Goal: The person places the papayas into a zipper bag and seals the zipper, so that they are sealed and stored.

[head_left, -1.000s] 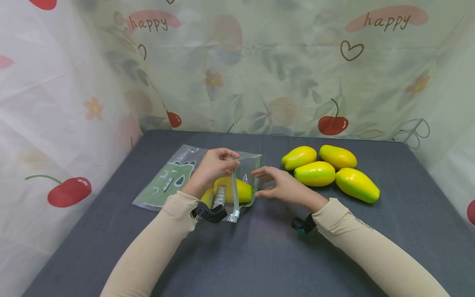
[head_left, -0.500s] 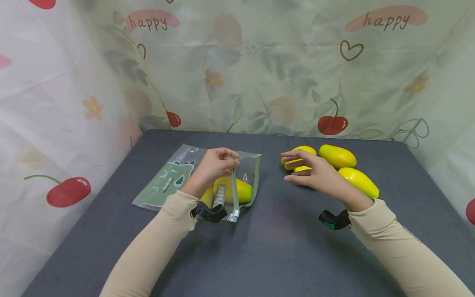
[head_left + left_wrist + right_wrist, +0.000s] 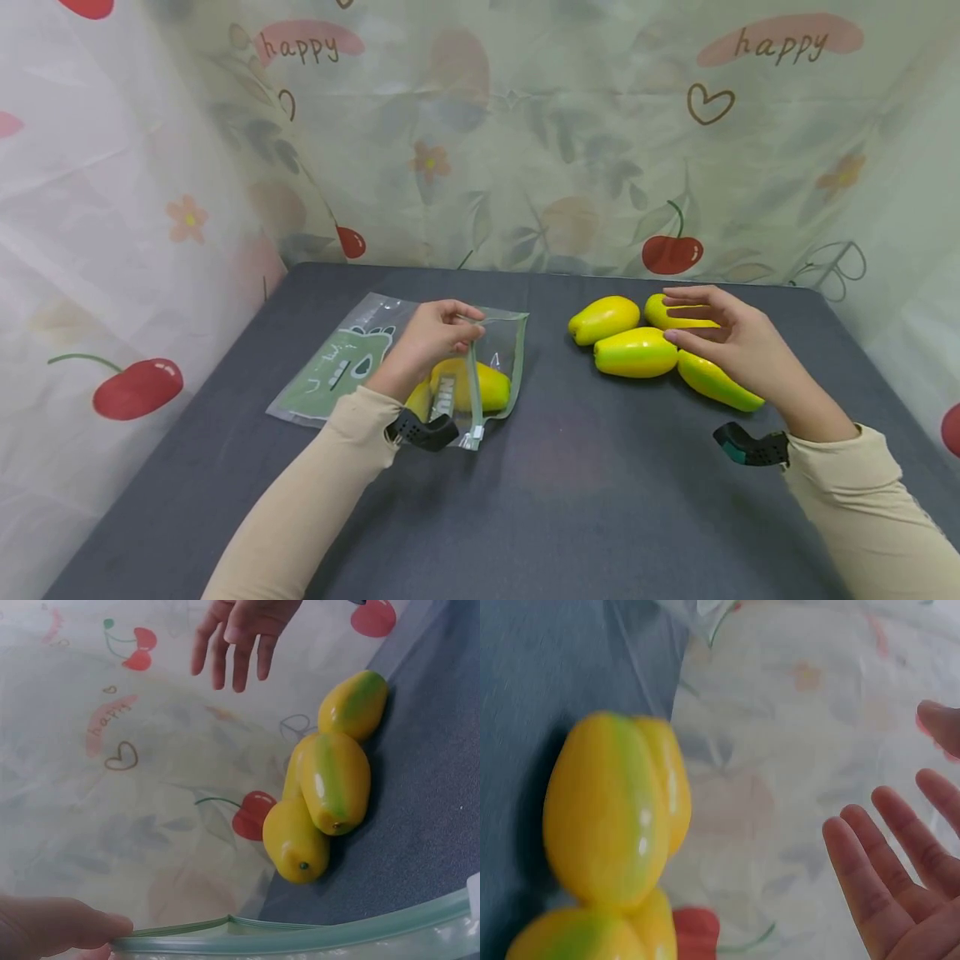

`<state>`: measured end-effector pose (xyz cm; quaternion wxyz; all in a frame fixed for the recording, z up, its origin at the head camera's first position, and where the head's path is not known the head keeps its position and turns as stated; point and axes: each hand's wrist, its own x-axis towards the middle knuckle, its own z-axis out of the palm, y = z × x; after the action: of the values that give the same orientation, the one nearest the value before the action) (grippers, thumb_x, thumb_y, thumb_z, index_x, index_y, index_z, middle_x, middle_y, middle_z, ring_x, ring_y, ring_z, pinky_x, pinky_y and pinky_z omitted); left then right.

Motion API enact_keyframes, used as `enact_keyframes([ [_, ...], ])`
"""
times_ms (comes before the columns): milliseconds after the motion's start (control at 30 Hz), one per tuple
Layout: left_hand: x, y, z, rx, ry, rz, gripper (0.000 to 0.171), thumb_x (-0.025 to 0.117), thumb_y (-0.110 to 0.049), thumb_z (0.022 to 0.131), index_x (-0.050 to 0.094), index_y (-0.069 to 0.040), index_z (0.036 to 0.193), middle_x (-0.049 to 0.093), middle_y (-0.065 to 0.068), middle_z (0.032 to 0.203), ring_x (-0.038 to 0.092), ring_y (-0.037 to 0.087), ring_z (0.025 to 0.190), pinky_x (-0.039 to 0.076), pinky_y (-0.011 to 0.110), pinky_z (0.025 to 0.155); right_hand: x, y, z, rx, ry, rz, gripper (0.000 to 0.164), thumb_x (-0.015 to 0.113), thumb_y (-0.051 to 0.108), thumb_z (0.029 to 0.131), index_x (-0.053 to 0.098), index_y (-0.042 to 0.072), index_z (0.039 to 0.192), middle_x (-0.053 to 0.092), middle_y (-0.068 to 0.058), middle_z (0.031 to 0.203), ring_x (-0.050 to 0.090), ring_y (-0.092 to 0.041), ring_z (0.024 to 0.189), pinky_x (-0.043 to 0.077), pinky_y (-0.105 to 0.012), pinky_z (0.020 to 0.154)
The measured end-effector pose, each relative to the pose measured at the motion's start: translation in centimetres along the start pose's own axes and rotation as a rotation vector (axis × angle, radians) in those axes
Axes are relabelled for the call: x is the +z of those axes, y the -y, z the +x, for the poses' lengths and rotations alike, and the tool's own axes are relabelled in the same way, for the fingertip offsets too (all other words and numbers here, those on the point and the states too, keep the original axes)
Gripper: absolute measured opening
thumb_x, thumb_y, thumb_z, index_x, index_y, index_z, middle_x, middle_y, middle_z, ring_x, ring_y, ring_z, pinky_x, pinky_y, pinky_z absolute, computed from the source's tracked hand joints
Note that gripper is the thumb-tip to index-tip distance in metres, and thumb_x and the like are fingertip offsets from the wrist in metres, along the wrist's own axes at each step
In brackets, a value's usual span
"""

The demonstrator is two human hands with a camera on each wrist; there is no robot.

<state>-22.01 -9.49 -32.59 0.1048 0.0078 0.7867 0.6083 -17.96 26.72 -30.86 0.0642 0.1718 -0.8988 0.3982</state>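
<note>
Our left hand (image 3: 435,333) pinched the zip bag (image 3: 352,360) mouth; our right hand (image 3: 720,337), fingers spread, hovered over four mangoes (image 3: 636,352) on the tabletop (image 3: 570,500). They looked smooth, firm, probably slippery; best cupped mid-body.

Right hand (image 3: 731,342) covers parts of two mangoes (image 3: 693,350); bagged mango (image 3: 468,385) half behind left hand (image 3: 427,342); right wrist view blurred, fingers (image 3: 885,892) cropped.
</note>
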Motion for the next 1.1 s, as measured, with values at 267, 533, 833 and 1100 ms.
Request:
enact_keyframes([
  [267, 0.0, 0.4, 0.1, -0.008, -0.002, 0.000, 0.029, 0.068, -0.007, 0.087, 0.064, 0.001, 0.115, 0.062, 0.004, 0.085, 0.058, 0.015, 0.070, 0.053, 0.026, 0.070, -0.8, -4.1, -1.5, -0.004, -0.094, 0.020, 0.045, 0.065, 0.015, 0.093, 0.051, 0.012, 0.136, 0.056, 0.012, 0.124, 0.054, 0.009, 0.107, 0.043, -0.002, 0.083],
  [533, 0.1, 0.5, 0.2, -0.007, -0.002, 0.013, 0.028, 0.069, -0.008, 0.087, 0.065, 0.000, 0.113, 0.063, 0.005, 0.086, 0.058, 0.016, 0.070, 0.054, 0.027, 0.071, -1.0, -7.6, -2.4, 0.098, -0.020, -0.040, 0.060, 0.063, 0.026, 0.094, 0.037, 0.012, 0.147, 0.045, -0.018, 0.144, 0.047, -0.012, 0.130, 0.039, -0.013, 0.102],
  [833, 0.1, 0.4, -0.1, -0.015, -0.001, 0.007, 0.028, 0.068, -0.007, 0.087, 0.065, 0.001, 0.114, 0.061, 0.004, 0.085, 0.057, 0.015, 0.069, 0.055, 0.032, 0.076, -1.1, -10.0, -3.3, 0.215, 0.112, -0.078, 0.074, 0.062, 0.038, 0.094, 0.030, 0.000, 0.149, 0.032, -0.029, 0.150, 0.030, -0.054, 0.132, 0.029, -0.068, 0.100],
  [1100, 0.1, 0.3, -0.1, -0.010, -0.006, -0.007, 0.021, 0.068, -0.006, 0.087, 0.066, -0.003, 0.108, 0.061, 0.004, 0.085, 0.057, 0.016, 0.069, 0.054, 0.028, 0.071, -1.4, -11.0, -3.0, 0.248, 0.158, -0.135, 0.078, 0.061, 0.042, 0.094, 0.027, -0.001, 0.150, 0.030, -0.032, 0.149, 0.032, -0.053, 0.131, 0.034, -0.068, 0.098],
])
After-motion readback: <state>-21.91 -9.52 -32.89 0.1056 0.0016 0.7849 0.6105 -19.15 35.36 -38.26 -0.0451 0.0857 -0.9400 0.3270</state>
